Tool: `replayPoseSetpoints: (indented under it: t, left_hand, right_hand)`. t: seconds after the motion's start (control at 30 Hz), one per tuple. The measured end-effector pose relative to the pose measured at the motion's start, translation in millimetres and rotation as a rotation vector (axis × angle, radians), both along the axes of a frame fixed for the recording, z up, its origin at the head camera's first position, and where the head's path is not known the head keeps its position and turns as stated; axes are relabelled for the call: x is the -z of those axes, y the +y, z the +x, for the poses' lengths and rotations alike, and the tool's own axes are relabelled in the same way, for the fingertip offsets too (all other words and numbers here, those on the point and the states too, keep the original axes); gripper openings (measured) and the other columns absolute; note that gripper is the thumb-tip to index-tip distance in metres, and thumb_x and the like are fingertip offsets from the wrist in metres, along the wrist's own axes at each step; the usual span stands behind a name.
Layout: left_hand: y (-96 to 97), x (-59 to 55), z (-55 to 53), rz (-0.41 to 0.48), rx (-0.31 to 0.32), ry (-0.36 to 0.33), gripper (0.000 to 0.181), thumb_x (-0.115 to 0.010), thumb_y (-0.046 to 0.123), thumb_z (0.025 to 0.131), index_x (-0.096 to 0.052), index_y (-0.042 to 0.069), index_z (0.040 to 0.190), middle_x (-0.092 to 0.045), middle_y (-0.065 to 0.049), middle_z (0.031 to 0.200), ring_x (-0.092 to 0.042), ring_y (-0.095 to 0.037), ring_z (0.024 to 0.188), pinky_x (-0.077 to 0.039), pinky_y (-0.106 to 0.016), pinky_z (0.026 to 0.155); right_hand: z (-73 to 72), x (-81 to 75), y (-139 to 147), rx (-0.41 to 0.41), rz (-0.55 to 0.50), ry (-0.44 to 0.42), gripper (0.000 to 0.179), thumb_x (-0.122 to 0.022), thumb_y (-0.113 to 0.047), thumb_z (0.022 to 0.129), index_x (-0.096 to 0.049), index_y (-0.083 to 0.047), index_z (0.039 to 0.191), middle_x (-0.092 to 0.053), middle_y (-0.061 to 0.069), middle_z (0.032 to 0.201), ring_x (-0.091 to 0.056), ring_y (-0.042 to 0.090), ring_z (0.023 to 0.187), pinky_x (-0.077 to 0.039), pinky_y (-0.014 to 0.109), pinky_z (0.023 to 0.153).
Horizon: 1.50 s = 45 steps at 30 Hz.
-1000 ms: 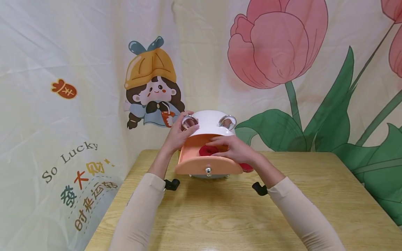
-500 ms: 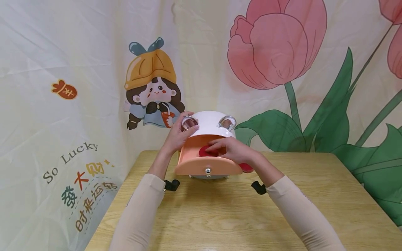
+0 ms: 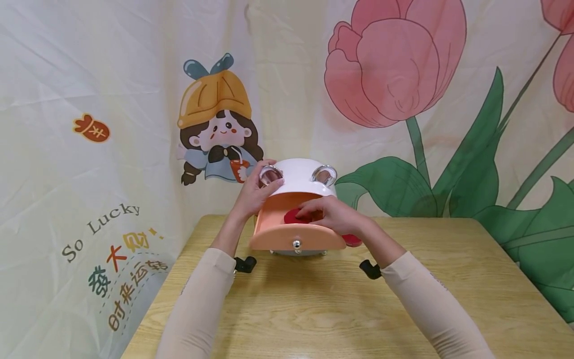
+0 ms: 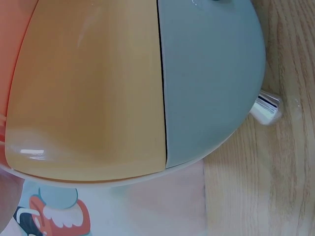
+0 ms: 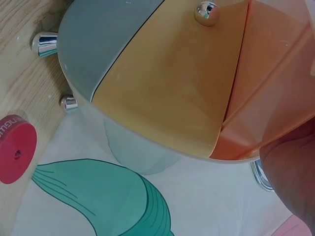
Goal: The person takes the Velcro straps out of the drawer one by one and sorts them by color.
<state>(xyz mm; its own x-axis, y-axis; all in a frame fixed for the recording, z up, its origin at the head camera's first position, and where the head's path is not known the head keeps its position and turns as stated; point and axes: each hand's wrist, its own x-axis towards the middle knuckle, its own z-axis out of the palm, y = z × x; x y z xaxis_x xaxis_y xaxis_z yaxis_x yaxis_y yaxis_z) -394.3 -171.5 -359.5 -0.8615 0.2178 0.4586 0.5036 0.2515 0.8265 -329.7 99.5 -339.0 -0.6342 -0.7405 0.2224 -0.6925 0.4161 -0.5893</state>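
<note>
A white rounded storage box [image 3: 299, 169] with chrome rings stands on the table, its top orange drawer [image 3: 269, 239] pulled out. My left hand [image 3: 253, 194] grips the box's upper left side, thumb on the front beside the left ring. Inside the drawer lies a red round disc [image 3: 291, 216]. My right hand [image 3: 334, 212] reaches in from the right, its curled fingertips pinching the disc's right part; the thumb is partly hidden. Below, the yellow drawer [image 5: 172, 73] and grey-blue drawer [image 4: 211, 78] are closed. Only part of the right hand shows in the right wrist view.
Another red disc [image 5: 18, 147], with pale lettering on its edge, lies on the wooden table [image 3: 305, 309] right of the box. Chrome feet [image 5: 45, 44] raise the box. A printed curtain [image 3: 291, 75] hangs close behind. Black wrist fittings [image 3: 370, 269] sit by both wrists.
My right fingertips have lowered and curled onto the red disc, which now shows a flatter face. The left hand and the box have stayed put.
</note>
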Motion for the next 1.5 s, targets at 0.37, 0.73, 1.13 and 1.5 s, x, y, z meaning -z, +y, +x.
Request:
replayPoseSetpoints:
  t: [0.37,0.73,1.13,1.5]
  left_hand:
    - [0.6,2.7,-2.2,0.004,0.001,-0.002,0.055,-0.074,0.036,0.097,-0.049,0.033,0.146,-0.061,-0.008,0.124,-0.057,-0.025,0.11,-0.055,-0.032,0.087]
    - [1.4,1.5,-1.7,0.002,0.008,0.008,0.055,-0.074,0.035,0.097,-0.049,0.034,0.146,-0.063,-0.008,0.121,-0.059,-0.025,0.109,-0.058,-0.03,0.086]
    - [0.0,3.2,-2.3,0.009,0.011,0.016,0.055,-0.074,0.033,0.098,-0.049,0.032,0.146,-0.063,-0.008,0.118,-0.059,-0.025,0.108,-0.055,-0.034,0.09]
    - [0.3,2.1,-1.4,0.028,0.031,0.019,0.056,-0.073,0.029,0.098,-0.048,0.029,0.148,-0.064,-0.01,0.121,-0.06,-0.024,0.108,-0.056,-0.027,0.087]
  right_hand:
    - [1.7,4.9,6.9,-0.017,-0.096,-0.005,0.032,-0.075,-0.008,0.095,-0.075,-0.01,0.127,-0.068,0.011,0.137,-0.063,0.029,0.127,-0.054,0.044,0.105]
    - [12.6,2.1,17.6,0.039,-0.225,-0.009,0.035,-0.08,-0.016,0.092,-0.076,-0.014,0.127,-0.066,0.008,0.142,-0.06,0.03,0.132,-0.057,0.046,0.1]
    - [21.0,1.4,33.8,0.145,-0.373,0.145,0.039,-0.085,-0.01,0.086,-0.076,-0.01,0.125,-0.065,0.011,0.142,-0.058,0.03,0.13,-0.061,0.047,0.09]
    - [16.8,11.2,50.5,0.224,-0.468,0.21,0.037,-0.085,-0.004,0.084,-0.074,-0.009,0.119,-0.062,0.009,0.135,-0.059,0.024,0.124,-0.061,0.039,0.091]
